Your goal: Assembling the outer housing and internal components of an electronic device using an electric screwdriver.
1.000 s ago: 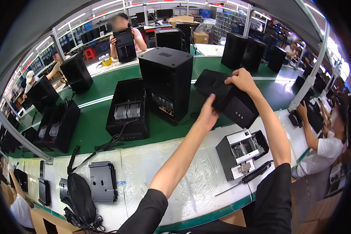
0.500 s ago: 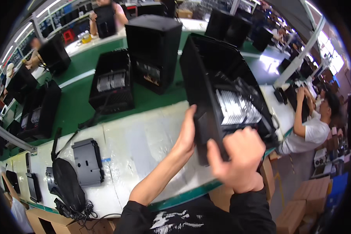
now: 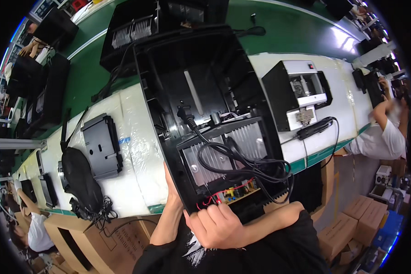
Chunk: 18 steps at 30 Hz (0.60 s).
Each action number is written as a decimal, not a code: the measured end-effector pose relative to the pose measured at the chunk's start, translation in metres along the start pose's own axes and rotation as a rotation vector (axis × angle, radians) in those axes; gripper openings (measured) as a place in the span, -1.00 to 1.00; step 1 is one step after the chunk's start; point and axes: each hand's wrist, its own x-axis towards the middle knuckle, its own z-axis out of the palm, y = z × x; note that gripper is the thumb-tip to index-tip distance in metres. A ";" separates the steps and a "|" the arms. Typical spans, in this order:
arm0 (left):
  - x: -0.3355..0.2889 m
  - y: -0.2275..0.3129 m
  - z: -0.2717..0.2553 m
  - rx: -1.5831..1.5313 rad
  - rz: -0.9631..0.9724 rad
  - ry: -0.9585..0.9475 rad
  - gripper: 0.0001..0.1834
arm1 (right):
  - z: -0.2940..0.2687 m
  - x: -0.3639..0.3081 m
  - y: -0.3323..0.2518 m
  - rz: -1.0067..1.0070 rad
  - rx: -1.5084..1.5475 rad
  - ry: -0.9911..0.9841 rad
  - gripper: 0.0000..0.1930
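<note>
A large open black plastic housing (image 3: 242,77) is tilted toward me over the table's near edge. Inside it are ribbed metal heat sinks (image 3: 249,137), a coiled black power cord (image 3: 214,147) with its plug, and a circuit board (image 3: 244,190) with red wires at the near end. Along the housing's left side my left hand (image 3: 172,196) supports it, its fingers mostly hidden behind the wall. My right hand (image 3: 217,223) is closed at the near rim, close to the red wires, its fingertips curled out of sight. The right forearm crosses in front of me.
Left on the padded table lie a grey plastic panel (image 3: 100,147) and a black bag-like item (image 3: 80,176) with cables. To the right stand a black-and-white bench device (image 3: 301,91) and a black corded screwdriver (image 3: 317,129). Other housings (image 3: 130,34) stand beyond; cardboard boxes (image 3: 109,242) are below.
The housing has come nearer and turned more lengthwise toward me. My right hand has moved left and down to its near rim. The bench device and screwdriver have come into view.
</note>
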 end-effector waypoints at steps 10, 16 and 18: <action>0.031 0.020 -0.054 0.662 0.646 0.261 -0.79 | 0.070 0.015 0.001 -0.025 0.158 0.010 -0.75; 0.021 0.052 -0.027 0.824 0.762 0.307 -0.70 | 0.044 0.040 0.017 0.012 0.324 0.057 -0.83; 0.005 0.062 -0.022 0.853 0.850 0.289 -0.67 | 0.010 0.050 0.040 0.057 0.153 0.074 -0.72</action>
